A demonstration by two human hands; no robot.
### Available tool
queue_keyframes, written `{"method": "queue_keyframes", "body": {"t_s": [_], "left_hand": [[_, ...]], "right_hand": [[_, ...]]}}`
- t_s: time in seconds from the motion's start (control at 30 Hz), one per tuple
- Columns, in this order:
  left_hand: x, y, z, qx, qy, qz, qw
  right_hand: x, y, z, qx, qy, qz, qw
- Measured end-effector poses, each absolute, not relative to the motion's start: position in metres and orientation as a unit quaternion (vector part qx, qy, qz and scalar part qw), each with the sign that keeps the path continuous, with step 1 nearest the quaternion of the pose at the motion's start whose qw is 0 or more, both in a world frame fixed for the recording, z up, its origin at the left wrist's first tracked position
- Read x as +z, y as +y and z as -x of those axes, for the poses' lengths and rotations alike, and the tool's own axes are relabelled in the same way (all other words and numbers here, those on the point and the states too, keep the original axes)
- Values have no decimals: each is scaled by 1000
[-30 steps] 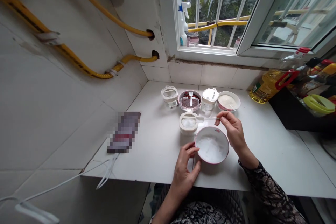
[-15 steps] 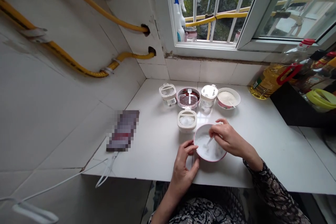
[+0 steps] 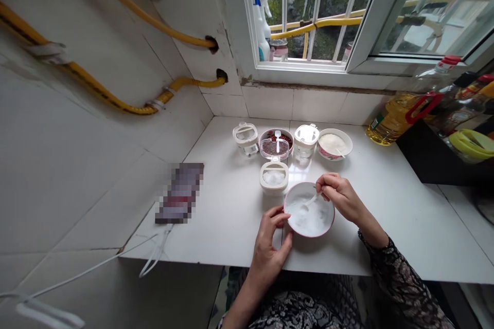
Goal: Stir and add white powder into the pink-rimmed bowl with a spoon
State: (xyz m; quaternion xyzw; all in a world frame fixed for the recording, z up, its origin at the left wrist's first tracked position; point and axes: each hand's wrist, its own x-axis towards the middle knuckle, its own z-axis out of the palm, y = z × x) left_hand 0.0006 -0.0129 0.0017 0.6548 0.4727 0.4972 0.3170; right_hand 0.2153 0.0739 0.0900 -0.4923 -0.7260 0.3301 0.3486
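A white bowl (image 3: 331,221) with a pink rim stands on the counter, and white granular stuff (image 3: 311,222) covers its bottom. My left hand (image 3: 269,247) steadies the bowl at its left side, fingers on the rim and thumb low against the wall. Pinched in my right hand (image 3: 340,196) is the handle of a small white spoon (image 3: 312,199), whose head rests in the white grains. Just behind the bowl sits a clear lidded jar (image 3: 274,179) with white contents.
Along the back stand two more lidded jars (image 3: 246,136) (image 3: 305,143), a bowl of dark red bits (image 3: 276,140) and a patterned bowl of whitish grains (image 3: 335,143). An oil bottle (image 3: 389,118) and a black condiment box (image 3: 432,159) are at right. At left lies a blurred-out dark object (image 3: 179,193) with a white cable.
My right hand has shifted right and slightly up toward the bowl's far rim, so more of the spoon shows. My left hand stays at the bowl.
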Motion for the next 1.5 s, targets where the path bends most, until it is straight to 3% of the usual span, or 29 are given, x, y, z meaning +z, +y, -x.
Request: {"method": "queue_keyframes", "body": {"t_s": [0.23,0.47,0.6,0.7,0.9,1.0,1.17,1.4,1.5], "left_hand": [[1,-13,-1,501,475,-649,320],[0,-12,0,498,468,-657,319],[0,-13,-1,502,466,-655,320],[0,-13,-1,504,463,-655,320],[2,-13,-1,504,461,-652,329],[2,-13,-1,502,461,-652,332],[3,-12,-1,505,460,-654,325],[4,-13,-1,503,467,-654,320],[4,-13,-1,500,477,-648,320]], "right_hand": [[89,78,-214,501,-596,490,390],[87,82,-210,522,-553,472,446],[94,80,-196,428,-591,473,494],[99,79,-183,264,-675,469,505],[96,83,-165,-36,-841,336,423],[99,81,-168,-53,-839,331,429],[110,76,-191,59,-791,369,484],[93,78,-208,86,-873,369,308],[87,75,-203,143,-888,339,275]]}}
